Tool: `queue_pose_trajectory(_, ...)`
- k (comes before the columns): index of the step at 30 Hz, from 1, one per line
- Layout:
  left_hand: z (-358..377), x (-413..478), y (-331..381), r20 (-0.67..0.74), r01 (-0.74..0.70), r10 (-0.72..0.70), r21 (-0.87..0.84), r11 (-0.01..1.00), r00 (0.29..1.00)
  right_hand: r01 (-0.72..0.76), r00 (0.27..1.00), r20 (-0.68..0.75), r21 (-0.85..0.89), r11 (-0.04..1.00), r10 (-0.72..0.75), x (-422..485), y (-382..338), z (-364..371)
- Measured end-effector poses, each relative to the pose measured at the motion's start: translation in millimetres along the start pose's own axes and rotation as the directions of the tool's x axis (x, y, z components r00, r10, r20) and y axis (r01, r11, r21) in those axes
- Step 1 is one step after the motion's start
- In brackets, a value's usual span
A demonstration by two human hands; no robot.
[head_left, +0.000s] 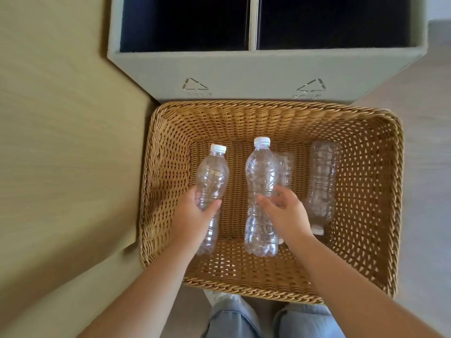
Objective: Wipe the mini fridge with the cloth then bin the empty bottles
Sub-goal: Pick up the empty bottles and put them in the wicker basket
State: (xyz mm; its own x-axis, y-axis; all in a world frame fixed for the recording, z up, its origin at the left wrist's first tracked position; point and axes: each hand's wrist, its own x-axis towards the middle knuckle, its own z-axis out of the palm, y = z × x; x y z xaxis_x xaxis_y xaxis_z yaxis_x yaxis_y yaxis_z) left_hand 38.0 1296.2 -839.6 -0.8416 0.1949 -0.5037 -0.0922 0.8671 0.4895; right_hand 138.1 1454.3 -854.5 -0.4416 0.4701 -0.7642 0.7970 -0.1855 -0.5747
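Gripping a clear capped bottle (211, 181) in each hand's closed fingers, left hand (195, 215), right hand (285, 213), bin (266, 69) lettering unreadable

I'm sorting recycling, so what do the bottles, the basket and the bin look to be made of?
Bottles, like the one in the left hand: clear thin plastic, ribbed, see-through, with white caps. Basket: tan woven wicker or plastic imitation; the weave shows, the fibre doesn't. Bin: grey with a matte, felt-like face, probably fabric over board.

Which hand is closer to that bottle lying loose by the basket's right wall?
The right hand: it grips a bottle just left of the loose bottle. The left hand holds another across the basket.
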Motion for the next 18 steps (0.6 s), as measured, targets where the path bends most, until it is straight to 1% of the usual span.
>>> queue_pose_trajectory(3,10.7,15.9,-5.1,-0.016,0.001,-0.002,-0.027,1.000,1.000,-0.009,1.000,0.014,-0.033,0.999,0.009,16.6,5.5,3.6)
queue_pose_trajectory(6,22.7,32.1,-9.8,-0.004,0.018,-0.018,-0.054,0.998,1.000,-0.026,1.000,0.012,-0.039,0.999,0.026,30.2,10.4,8.0)
queue_pose_trajectory(11,40.3,49.1,-19.9,0.024,0.049,-0.048,-0.057,0.997,0.999,-0.013,0.999,0.044,-0.079,0.997,0.016,45.9,18.4,22.5)
queue_pose_trajectory(14,47.8,55.6,-27.1,0.013,0.068,-0.067,-0.057,0.996,0.998,-0.003,0.999,0.035,-0.117,0.993,0.007,52.9,22.6,34.7)
queue_pose_trajectory(18,53.0,61.7,-36.2,0.033,0.105,-0.102,-0.072,0.992,0.994,0.002,1.000,-0.013,-0.163,0.987,-0.004,60.9,26.7,50.3)
